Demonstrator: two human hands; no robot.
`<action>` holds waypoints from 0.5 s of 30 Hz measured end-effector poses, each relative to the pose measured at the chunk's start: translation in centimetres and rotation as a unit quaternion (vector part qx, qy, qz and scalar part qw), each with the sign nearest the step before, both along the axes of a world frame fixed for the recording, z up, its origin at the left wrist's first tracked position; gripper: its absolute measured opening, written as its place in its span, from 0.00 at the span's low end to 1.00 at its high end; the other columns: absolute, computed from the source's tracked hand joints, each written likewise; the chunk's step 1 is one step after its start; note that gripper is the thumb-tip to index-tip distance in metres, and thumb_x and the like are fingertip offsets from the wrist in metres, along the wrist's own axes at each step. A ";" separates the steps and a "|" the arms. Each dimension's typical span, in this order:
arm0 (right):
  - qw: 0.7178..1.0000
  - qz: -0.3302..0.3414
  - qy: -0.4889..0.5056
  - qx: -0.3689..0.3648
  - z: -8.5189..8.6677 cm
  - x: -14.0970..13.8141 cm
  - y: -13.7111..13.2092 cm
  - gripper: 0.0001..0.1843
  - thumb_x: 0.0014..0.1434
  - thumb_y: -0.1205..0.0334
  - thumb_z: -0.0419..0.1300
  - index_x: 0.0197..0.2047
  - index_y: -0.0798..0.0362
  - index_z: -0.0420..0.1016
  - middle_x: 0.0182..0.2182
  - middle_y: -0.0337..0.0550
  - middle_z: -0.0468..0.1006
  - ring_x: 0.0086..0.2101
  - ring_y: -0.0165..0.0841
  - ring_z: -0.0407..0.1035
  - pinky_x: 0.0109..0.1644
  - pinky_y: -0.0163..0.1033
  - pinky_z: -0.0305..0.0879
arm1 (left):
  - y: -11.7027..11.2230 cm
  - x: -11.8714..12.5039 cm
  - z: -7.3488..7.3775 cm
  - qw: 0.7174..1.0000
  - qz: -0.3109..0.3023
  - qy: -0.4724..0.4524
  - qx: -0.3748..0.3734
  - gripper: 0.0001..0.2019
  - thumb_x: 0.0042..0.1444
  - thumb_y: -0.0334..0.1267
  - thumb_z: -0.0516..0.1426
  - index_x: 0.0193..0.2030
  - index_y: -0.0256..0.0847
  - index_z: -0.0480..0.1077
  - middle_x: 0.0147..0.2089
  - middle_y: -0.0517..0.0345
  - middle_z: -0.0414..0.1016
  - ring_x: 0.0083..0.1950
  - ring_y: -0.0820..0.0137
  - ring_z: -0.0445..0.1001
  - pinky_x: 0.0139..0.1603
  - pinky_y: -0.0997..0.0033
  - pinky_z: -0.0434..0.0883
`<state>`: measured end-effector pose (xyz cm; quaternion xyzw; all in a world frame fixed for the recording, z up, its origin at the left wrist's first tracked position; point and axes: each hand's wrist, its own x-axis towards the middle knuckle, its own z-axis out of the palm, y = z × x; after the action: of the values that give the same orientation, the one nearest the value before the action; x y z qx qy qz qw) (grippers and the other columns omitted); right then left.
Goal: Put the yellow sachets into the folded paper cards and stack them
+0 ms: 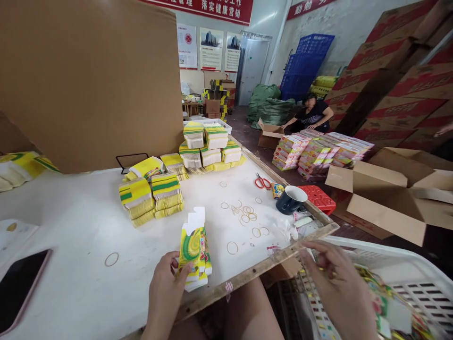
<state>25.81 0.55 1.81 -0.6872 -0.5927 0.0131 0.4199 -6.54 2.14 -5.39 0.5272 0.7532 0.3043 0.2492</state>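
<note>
My left hand (167, 278) is closed on a small yellow and green printed carton (194, 255), thumb on its front face. The carton has white flaps standing up at its far end and rests over the near part of the white table. My right hand (339, 278), somewhat blurred, hovers over a white plastic basket (421, 302) beside the table. Its thumb and forefinger are apart, and nothing shows between them. Inside the basket lie several colourful printed pieces (392, 302), partly covered by that hand. Loose rubber bands (247, 215) lie on the table beyond the carton.
Bundled stacks of yellow cartons (166, 193) stand farther back on the table. Red scissors (262, 182), a dark mug (291, 200) and a phone (23, 288) lie around its edges. An open cardboard box (385, 189) is at the right. Beyond, a person (313, 113) crouches by pink packages (318, 151).
</note>
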 end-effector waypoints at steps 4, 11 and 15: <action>0.989 0.111 0.099 -0.008 -1.5 -4.4 1.1 0.10 0.62 0.54 0.56 0.39 0.50 0.75 0.34 0.42 0.73 0.28 0.33 0.65 0.31 0.37 0.61 | -0.2 0.1 0.3 1.000 0.009 0.005 0.004 0.13 0.53 0.51 0.52 0.35 0.44 0.66 0.30 0.58 0.71 0.32 0.62 0.71 0.32 0.66 0.67; 0.964 0.204 0.171 -0.029 -1.8 -8.3 1.5 0.07 0.64 0.61 0.55 0.37 0.51 0.73 0.30 0.40 0.73 0.27 0.32 0.63 0.32 0.35 0.61 | 0.0 -0.3 -0.1 1.000 0.016 0.000 -0.004 0.16 0.52 0.54 0.52 0.33 0.44 0.68 0.28 0.57 0.75 0.30 0.60 0.73 0.32 0.65 0.67; 0.960 0.205 0.188 -0.039 -2.3 -8.3 1.6 0.08 0.64 0.60 0.55 0.36 0.51 0.74 0.29 0.40 0.73 0.26 0.32 0.64 0.32 0.35 0.60 | 0.1 -0.4 -0.5 0.999 0.016 0.017 -0.025 0.15 0.52 0.53 0.53 0.35 0.45 0.68 0.33 0.55 0.77 0.35 0.58 0.74 0.35 0.64 0.69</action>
<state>17.55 2.14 -0.49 -0.5520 -0.6305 0.2506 0.4847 -6.98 2.23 -5.94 0.5136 0.7732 0.2801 0.2448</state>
